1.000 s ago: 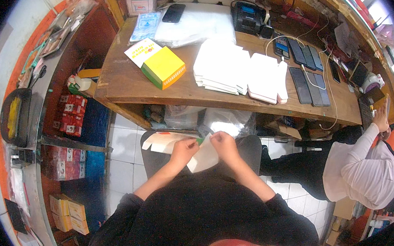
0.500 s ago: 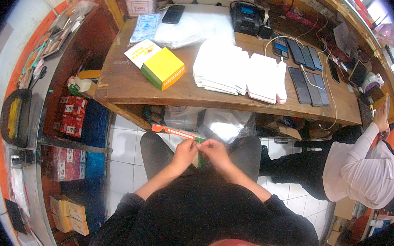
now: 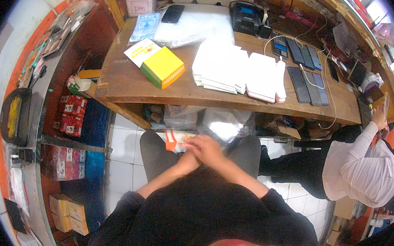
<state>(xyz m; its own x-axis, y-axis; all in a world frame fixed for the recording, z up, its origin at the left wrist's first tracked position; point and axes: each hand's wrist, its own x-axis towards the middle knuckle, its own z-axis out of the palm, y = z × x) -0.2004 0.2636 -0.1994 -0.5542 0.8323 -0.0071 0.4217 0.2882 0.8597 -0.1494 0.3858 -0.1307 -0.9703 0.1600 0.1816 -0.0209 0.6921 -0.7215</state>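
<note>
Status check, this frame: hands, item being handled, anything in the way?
Left hand and right hand close together. Orange-and-white card piece at the hands, partly covered, grip unclear. Yellow box on desk, apart from hands, not in the way.

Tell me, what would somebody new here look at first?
Probably the bright yellow-and-green box near the left end of the wooden desk. Next come the white stacks of flat pieces in the desk's middle, with dark smartphones to their right. Below, over the lap, the right hand overlaps the left hand beside an orange-and-white carton piece.
</note>
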